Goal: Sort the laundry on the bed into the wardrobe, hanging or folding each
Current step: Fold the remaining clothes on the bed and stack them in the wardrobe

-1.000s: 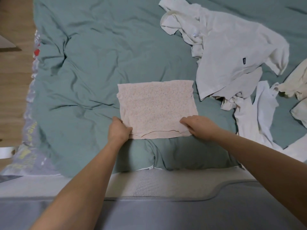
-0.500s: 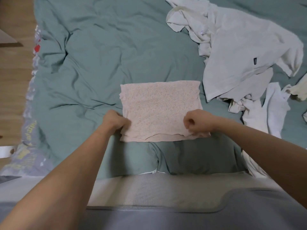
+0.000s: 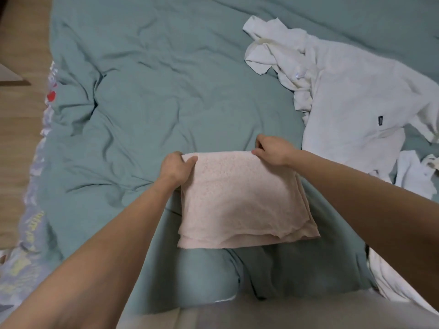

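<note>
A: Where was the pink cloth (image 3: 242, 200)?

B: Folded, several layers, over the green duvet (image 3: 166, 96) close to the bed's near edge. Its far edge was lifted, its near edge drooped toward the person.

A: Hands?

B: Left hand (image 3: 177, 168) pinched the far-left corner, thumb on top. Right hand (image 3: 273, 150) pinched the far-right corner, fingers curled round the edge. Both gripped cloth, neither slack.

A: Key relation for the next move?

B: The held edge ran left to right between the two hands; the rest of the cloth hung from the fingers back toward the person. Long axis looked roughly along that held edge, though the wide lens bent things, so I wouldn't swear to it. Neither hand was clearly nearer; one corner each.

A: So the next step?

B: Probably another fold or a carry to the wardrobe, which wasn't in view. Either way both hands had to travel together or the layers would slip.

A: Other laundry?

B: White garments (image 3: 351, 100) heaped toward the bed's right side, well apart from the left hand, near the right forearm.
</note>
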`<state>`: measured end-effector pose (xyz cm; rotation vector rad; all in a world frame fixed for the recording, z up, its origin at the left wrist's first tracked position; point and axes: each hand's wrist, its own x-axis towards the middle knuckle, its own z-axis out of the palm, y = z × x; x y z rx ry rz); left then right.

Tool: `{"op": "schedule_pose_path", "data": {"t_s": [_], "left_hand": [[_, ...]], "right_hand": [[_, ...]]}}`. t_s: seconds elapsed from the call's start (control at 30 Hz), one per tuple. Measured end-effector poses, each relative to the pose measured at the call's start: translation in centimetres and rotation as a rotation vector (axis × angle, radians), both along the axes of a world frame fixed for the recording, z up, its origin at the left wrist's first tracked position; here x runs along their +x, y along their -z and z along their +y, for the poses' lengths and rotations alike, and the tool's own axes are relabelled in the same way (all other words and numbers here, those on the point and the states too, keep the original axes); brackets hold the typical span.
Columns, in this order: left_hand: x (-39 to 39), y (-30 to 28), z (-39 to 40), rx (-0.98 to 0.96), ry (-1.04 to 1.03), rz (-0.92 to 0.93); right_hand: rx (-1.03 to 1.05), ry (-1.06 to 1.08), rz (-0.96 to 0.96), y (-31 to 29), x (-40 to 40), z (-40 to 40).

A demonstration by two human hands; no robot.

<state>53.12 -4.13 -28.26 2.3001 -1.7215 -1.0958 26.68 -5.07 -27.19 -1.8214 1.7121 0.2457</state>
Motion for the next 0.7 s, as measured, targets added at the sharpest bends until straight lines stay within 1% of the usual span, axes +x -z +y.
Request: {"op": "schedule_pose_path", "data": {"t_s": [0.03, 0.1, 0.17, 0.27, 0.37, 0.4, 0.43, 0.47, 0.5, 0.57, 0.6, 0.63, 0.67, 0.7], "left_hand": [[0.3, -0.2, -0.3, -0.03, 0.042, 0.044], [0.8, -1.0, -1.0, -0.153, 0.08, 0.126], [0.8, -2.2, -2.0, -0.292, 0.026, 0.182], [0.5, -3.7, -4.4, -0.447, -0.076, 0.229], [0.4, -3.8, -7.1, -0.476, -0.215, 0.304], [0.6, -3.6, -7.6, -0.459, -0.249, 0.332], [0.8, -3.3, -7.9, -0.456, -0.237, 0.318], [1.0, -2.7, -7.9, -0.495, -0.161, 0.244], [1.1, -2.1, -7.7, -0.565, -0.029, 0.137], [0.6, -1.1, -7.1, -0.664, 0.33, -0.014], [0.1, -0.6, -6.6, -0.635, 0.532, -0.064], [-0.4, 0.0, -6.0, -0.553, 0.696, -0.137], [-0.5, 0.8, -5.4, -0.437, 0.787, -0.223], [-0.1, 1.7, -5.0, -0.329, 0.79, -0.293]], "right_hand": [[0.039, -0.059, -0.009, -0.4, -0.1, -0.5], [0.001, -0.107, -0.033, -1.2, -0.2, -1.5], [-0.136, -0.039, -0.057, -1.9, 0.0, -2.7], [-0.353, 0.059, -0.016, -2.4, 1.1, -4.7], [-0.538, 0.134, -0.023, -2.2, 2.7, -6.4], [-0.602, 0.124, -0.039, -1.9, 3.3, -6.5], [-0.649, 0.076, -0.05, -1.6, 3.8, -6.5], [-0.663, -0.009, -0.05, -1.0, 4.4, -6.2], [-0.649, -0.116, -0.036, -0.2, 5.1, -5.7], [-0.538, -0.293, 0.014, 1.6, 6.5, -4.3], [-0.485, -0.322, 0.042, 2.4, 6.9, -3.6], [-0.435, -0.306, 0.065, 3.1, 7.1, -3.1], [-0.381, -0.249, 0.088, 3.5, 6.9, -2.5], [-0.333, -0.162, 0.123, 3.9, 6.3, -1.8]]}}
